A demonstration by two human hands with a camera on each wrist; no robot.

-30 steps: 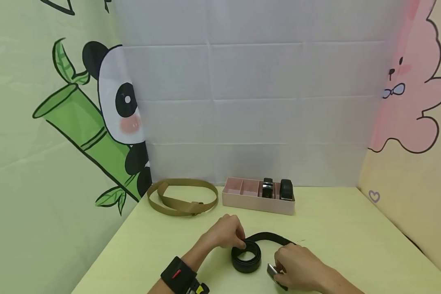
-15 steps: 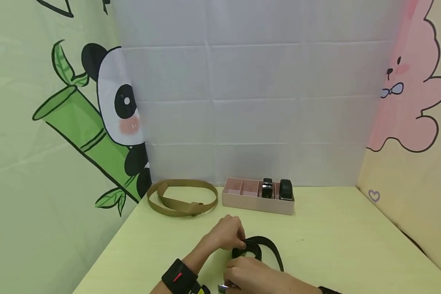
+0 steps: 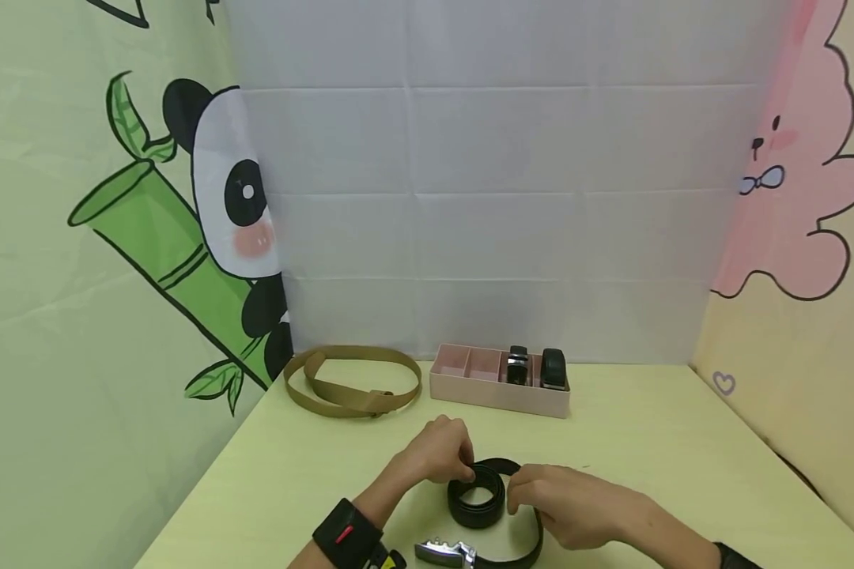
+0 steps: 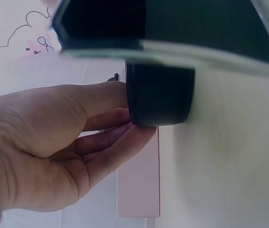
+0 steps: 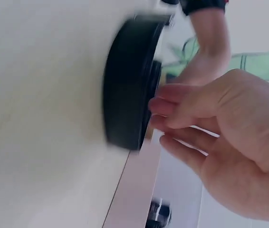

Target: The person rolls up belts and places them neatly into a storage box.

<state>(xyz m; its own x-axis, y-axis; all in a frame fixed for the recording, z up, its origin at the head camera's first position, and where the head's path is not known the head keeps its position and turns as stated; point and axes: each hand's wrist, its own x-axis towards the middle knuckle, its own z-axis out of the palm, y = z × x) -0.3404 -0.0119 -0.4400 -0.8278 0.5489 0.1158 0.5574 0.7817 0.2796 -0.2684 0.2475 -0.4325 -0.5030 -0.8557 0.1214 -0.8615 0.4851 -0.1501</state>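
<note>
A black belt (image 3: 476, 518) stands on edge on the table, partly rolled into a tight coil. Its outer length swings loosely round the right side to a silver buckle (image 3: 447, 552) near the front. My left hand (image 3: 437, 452) pinches the coil's upper left rim between thumb and fingers; in the left wrist view the strap (image 4: 160, 97) meets those fingertips. Just right of the coil, my right hand (image 3: 576, 504) hovers over the loose length with fingers relaxed. In the right wrist view its fingers (image 5: 182, 102) lie beside the strap (image 5: 125, 90), not gripping it; whether they touch is unclear.
Behind the hands stands a pink divided box (image 3: 501, 397) with two rolled black belts (image 3: 553, 368) in its right compartments. A tan belt (image 3: 349, 403) lies loosely looped at the back left. A white cloth (image 3: 498, 237) hangs behind the table.
My right hand carried the buckle end left and round to the front, released it, then moved back right beside the coil. My left hand stayed on the coil.
</note>
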